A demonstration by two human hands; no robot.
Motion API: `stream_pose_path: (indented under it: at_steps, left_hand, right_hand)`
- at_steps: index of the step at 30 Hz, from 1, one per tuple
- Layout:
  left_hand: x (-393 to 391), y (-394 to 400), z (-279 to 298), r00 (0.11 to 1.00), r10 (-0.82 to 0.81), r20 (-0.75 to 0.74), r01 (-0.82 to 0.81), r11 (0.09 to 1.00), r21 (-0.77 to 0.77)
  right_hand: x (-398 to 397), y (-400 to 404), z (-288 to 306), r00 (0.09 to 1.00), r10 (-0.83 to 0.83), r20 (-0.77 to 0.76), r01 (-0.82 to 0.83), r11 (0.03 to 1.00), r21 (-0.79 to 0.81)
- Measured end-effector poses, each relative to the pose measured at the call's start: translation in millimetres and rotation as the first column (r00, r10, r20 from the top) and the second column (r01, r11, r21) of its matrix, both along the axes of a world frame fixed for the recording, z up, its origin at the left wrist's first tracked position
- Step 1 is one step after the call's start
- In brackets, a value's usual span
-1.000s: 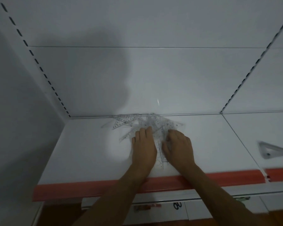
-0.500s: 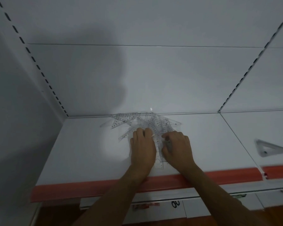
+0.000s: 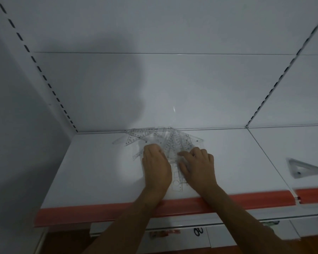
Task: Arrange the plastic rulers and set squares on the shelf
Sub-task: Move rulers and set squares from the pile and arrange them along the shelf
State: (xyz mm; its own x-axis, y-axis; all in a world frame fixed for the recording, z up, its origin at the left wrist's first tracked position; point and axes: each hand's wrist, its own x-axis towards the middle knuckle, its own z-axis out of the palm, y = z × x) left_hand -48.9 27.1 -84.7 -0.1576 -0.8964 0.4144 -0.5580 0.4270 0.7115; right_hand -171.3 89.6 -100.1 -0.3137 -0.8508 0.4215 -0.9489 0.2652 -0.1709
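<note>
Clear plastic rulers (image 3: pixel 165 142) are lying in a fanned, overlapping pile on the white shelf (image 3: pixel 92 171), their far ends reaching to the back wall (image 3: pixel 173 88). I am resting my left hand (image 3: pixel 155 166) palm down on the left part of the pile, fingers curled under at the knuckles; whether they are pinching a ruler I cannot tell. I am pressing my right hand (image 3: pixel 198 168) on the right part, fingers bent and spread narrowly over the plastic, the index pointing left towards the other hand; a grip is not discernible. One long ruler (image 3: pixel 176 178) is showing between my two hands, running towards the shelf's red edge (image 3: pixel 81 213). A single set square (image 3: pixel 303 169) is lying flat on the neighbouring shelf section to the right, well apart from the pile.
</note>
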Motion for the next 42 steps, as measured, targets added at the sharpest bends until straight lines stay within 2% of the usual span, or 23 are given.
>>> stream_pose_path:
  at_steps: [3,11,13,16,20,25,30,36,40,42]
  left_hand:
    - [0,0,2,0.998,0.008,-0.061,-0.005,0.999,0.04]
    - [0,2,3,0.998,0.011,-0.065,-0.01,1.0,0.025]
    - [0,2,2,0.996,0.01,-0.092,-0.008,1.0,0.03]
    - [1,3,-1,0.992,0.005,-0.125,0.003,0.998,0.064]
    - [0,10,6,0.993,-0.112,-0.043,0.113,0.993,0.029]
    - [-2,15,12,0.985,-0.159,0.07,0.158,0.987,0.023]
    - [-2,18,20,0.981,-0.177,0.075,0.175,0.984,0.033]
    - [-10,13,35,0.98,-0.19,-0.066,0.193,0.98,0.044]
    - [-23,6,53,0.968,-0.194,-0.159,0.214,0.969,0.125]
    - [-29,4,59,0.957,-0.216,-0.192,0.247,0.956,0.157]
  right_hand:
    - [-1,0,-2,0.999,0.041,0.008,-0.04,0.998,-0.053]
    - [-1,3,-3,0.997,0.073,-0.002,-0.073,0.983,-0.168]
    - [0,5,2,0.997,0.041,0.065,-0.026,0.977,-0.209]
    - [0,8,11,0.966,-0.027,0.257,0.101,0.955,-0.28]
    - [-5,11,13,0.882,-0.005,0.471,0.186,0.922,-0.339]
    - [-7,13,12,0.857,0.002,0.515,0.199,0.921,-0.335]
    - [-9,13,11,0.803,0.062,0.593,0.185,0.919,-0.347]
    - [-13,20,24,0.685,0.145,0.714,0.23,0.887,-0.401]
    - [-17,23,39,0.698,0.171,0.695,0.153,0.913,-0.379]
    - [-22,27,50,0.691,0.169,0.703,0.169,0.908,-0.384]
